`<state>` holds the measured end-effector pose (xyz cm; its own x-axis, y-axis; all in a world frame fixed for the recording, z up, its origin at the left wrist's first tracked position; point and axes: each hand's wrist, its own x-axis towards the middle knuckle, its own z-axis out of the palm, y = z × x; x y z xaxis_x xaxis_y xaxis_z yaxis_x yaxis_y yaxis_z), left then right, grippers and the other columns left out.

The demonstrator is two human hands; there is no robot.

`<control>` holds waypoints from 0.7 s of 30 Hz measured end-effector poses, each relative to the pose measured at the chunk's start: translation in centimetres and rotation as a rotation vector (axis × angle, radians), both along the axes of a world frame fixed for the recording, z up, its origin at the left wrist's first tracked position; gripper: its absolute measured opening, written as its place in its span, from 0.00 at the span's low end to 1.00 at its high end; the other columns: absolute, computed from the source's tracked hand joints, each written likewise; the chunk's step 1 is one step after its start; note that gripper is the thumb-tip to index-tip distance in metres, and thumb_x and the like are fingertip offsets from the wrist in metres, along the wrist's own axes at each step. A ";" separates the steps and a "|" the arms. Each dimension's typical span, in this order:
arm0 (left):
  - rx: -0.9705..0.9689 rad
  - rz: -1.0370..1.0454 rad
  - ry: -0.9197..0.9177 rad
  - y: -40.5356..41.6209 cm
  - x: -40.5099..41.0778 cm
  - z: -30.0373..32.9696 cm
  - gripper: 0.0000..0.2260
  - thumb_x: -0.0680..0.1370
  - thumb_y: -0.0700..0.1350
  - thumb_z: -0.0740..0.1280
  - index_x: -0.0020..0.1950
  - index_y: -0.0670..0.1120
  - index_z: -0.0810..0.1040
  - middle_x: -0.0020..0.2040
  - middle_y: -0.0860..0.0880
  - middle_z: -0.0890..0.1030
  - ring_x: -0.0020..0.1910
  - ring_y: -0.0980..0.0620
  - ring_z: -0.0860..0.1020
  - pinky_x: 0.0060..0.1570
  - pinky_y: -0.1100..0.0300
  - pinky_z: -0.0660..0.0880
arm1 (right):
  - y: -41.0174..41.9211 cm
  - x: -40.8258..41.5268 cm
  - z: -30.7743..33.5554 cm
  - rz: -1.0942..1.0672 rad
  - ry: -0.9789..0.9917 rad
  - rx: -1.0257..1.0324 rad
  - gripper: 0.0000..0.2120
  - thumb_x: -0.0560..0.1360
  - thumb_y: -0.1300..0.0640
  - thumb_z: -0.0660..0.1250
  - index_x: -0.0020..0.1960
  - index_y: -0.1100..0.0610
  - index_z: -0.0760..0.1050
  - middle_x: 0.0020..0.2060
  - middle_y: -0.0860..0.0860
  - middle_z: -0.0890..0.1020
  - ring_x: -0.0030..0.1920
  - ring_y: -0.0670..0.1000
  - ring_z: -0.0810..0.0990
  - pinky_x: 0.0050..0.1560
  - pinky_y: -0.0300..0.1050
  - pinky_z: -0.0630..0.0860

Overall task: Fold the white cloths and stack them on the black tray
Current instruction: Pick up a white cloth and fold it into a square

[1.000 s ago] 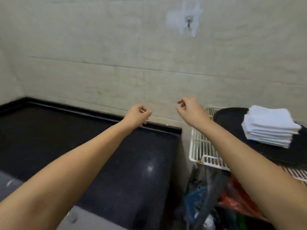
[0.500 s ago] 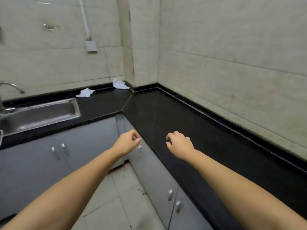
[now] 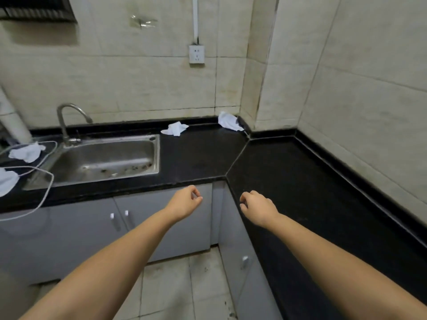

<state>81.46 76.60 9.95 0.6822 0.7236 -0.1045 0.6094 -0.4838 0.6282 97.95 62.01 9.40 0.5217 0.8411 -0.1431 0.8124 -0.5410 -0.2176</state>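
Crumpled white cloths lie on the black counter (image 3: 288, 176): two (image 3: 27, 152) left of the sink (image 3: 104, 158), one (image 3: 175, 128) right of it, one (image 3: 230, 121) in the corner. The left hand (image 3: 184, 202) has a loosely curled, empty grip above the cabinet doors (image 3: 161, 227). The right hand (image 3: 257, 205), likewise loose and empty, hovers at the counter's edge.

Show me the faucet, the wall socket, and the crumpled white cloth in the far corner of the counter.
faucet (image 3: 62, 121), head view, on its upright neck.
wall socket (image 3: 196, 54), head view, middle of its faceplate.
crumpled white cloth (image 3: 227, 121), head view, middle of the crumpled fabric.
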 end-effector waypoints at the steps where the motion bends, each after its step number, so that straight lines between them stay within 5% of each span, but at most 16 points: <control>1: -0.011 0.013 0.004 1.6 0.5 -0.3 0.06 0.78 0.46 0.64 0.50 0.44 0.76 0.43 0.47 0.78 0.43 0.49 0.76 0.43 0.61 0.69 | 1.9 0.8 -0.4 0.015 0.009 -0.006 0.15 0.79 0.52 0.56 0.63 0.55 0.71 0.59 0.54 0.74 0.57 0.55 0.76 0.58 0.52 0.73; 7: -0.021 0.100 0.012 12.9 4.3 -2.8 0.02 0.77 0.44 0.66 0.46 0.46 0.75 0.38 0.50 0.77 0.40 0.51 0.75 0.42 0.61 0.67 | 13.7 5.2 -2.6 0.104 0.022 -0.038 0.15 0.80 0.53 0.56 0.63 0.55 0.72 0.60 0.54 0.74 0.58 0.56 0.76 0.59 0.53 0.73; 14: -0.012 -0.046 0.066 27.4 13.9 -4.9 0.03 0.76 0.45 0.66 0.44 0.48 0.74 0.33 0.55 0.74 0.38 0.53 0.74 0.40 0.62 0.66 | 26.7 14.0 -4.1 -0.018 0.074 -0.052 0.12 0.80 0.52 0.56 0.60 0.54 0.72 0.58 0.53 0.75 0.56 0.56 0.77 0.58 0.52 0.73; 21: -0.012 -0.287 0.166 37.2 26.7 -4.9 0.05 0.77 0.45 0.64 0.49 0.45 0.76 0.44 0.48 0.79 0.46 0.47 0.77 0.49 0.54 0.75 | 33.8 23.9 -4.6 -0.234 0.142 -0.047 0.11 0.80 0.53 0.57 0.59 0.53 0.73 0.55 0.52 0.75 0.53 0.54 0.77 0.53 0.50 0.74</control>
